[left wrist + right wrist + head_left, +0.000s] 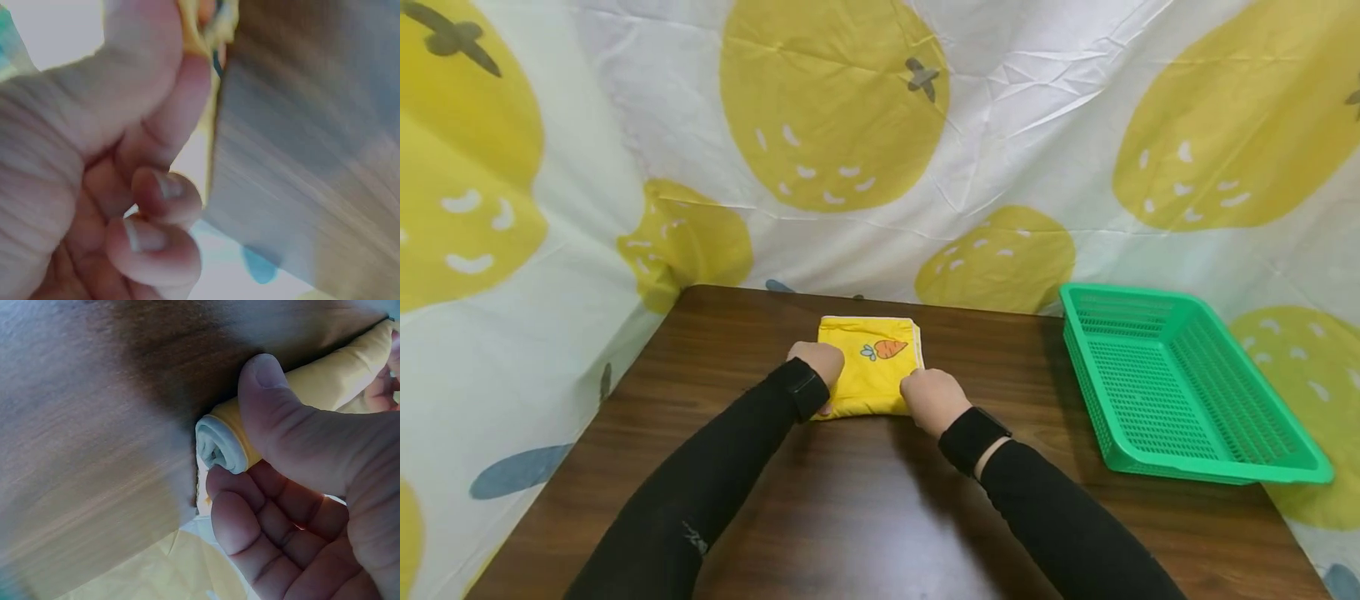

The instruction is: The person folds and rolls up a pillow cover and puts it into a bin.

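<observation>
A folded yellow cloth (863, 379) with a printed carrot (891, 348) and whitish edging lies on the table, its near edge rolled up. My left hand (820, 364) pinches the left end of that roll; the left wrist view shows thumb and index finger on the cloth (201, 37), the other fingers curled below. On the right end, my right hand (934, 400) grips the roll (334, 378) between thumb and fingers. The right wrist view shows the pale spiral end (220, 447) of the roll beside the thumb. Which kind of cloth article it is, I cannot tell.
A green plastic basket (1093, 400) with slotted sides stands on the right of the brown wooden table (865, 517). Behind the table and along its sides hangs a white sheet (647, 100) with large yellow fruit prints.
</observation>
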Motion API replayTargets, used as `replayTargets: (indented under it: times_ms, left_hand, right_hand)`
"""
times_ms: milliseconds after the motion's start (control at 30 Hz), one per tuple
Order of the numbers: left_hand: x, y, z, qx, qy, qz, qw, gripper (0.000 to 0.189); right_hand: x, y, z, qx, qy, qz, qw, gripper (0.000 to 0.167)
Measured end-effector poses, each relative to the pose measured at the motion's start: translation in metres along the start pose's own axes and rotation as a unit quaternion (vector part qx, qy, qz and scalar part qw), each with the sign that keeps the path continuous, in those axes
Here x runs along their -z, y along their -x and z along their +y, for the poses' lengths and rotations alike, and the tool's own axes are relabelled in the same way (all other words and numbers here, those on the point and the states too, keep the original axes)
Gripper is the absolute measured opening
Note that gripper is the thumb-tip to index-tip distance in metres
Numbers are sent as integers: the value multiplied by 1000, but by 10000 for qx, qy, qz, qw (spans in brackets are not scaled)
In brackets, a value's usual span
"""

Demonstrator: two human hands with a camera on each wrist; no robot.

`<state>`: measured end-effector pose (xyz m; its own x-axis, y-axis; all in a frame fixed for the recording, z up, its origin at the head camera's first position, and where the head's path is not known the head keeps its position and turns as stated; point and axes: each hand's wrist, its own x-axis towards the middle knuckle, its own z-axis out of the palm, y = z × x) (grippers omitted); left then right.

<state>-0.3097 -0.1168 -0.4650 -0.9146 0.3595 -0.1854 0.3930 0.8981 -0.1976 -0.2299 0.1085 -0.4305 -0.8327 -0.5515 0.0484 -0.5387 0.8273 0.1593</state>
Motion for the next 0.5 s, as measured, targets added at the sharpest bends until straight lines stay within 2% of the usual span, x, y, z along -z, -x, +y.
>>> replayTargets:
  times_ms: [33, 100, 133, 200, 267, 333, 500]
  left_hand:
    - [2, 6, 7, 57, 25, 168, 9998, 43]
    - [20, 31, 25, 170, 83, 342, 9992, 22]
    - [27, 45, 33, 176, 92, 568, 9982, 13]
    - [27, 63, 44, 119, 54, 1083, 9940, 17]
    - [24, 76, 52, 33, 9, 1396, 9902, 22]
    - [19, 85, 57, -64, -62, 1613, 9869, 21]
    - [4, 94, 55, 94, 175, 1700, 9852, 13]
  right_hand:
    - [0, 0, 1, -8, 17, -17, 10000, 5]
    - [0, -2, 2, 2, 22, -59, 10000, 5]
    - [1, -2, 3, 10, 18, -92, 10000, 5]
    - [1, -4, 4, 21, -22, -134, 9999, 5]
    - [1, -5, 6, 15, -76, -184, 9998, 6]
    - [0, -7, 7, -7, -130, -250, 9996, 6]
    - [-3, -12, 11, -127, -432, -604, 9972, 9]
